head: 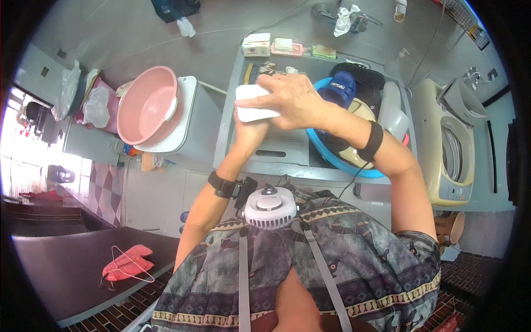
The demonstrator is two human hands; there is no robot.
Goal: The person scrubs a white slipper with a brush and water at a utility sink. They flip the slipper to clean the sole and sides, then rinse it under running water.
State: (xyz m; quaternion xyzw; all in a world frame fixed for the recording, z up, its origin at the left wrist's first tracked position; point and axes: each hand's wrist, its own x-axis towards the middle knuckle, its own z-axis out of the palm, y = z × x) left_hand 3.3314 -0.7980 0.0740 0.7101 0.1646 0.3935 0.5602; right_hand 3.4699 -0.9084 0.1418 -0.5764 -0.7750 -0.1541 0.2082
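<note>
My right hand (296, 97) grips a white rounded block (257, 103), its fingers spread over the top. It looks like a large bar of soap, but the picture does not settle this. Directly beneath, my left hand (252, 132) meets the block's underside; its fingers are hidden. Both hands are above a grey sink (244, 168) with a ribbed washboard (286, 143) in its near part. To the right, a blue basin (321, 151) holds a blue slipper (341, 89), cream footwear (361, 111) and dark footwear.
A soap dish (287, 49), a white box (256, 45) and a folded cloth (324, 51) line the sink's back ledge. Behind is a tap (363, 20). At left, a pink basin (147, 106) leans on a white lid (184, 114). A washing machine (456, 153) stands right.
</note>
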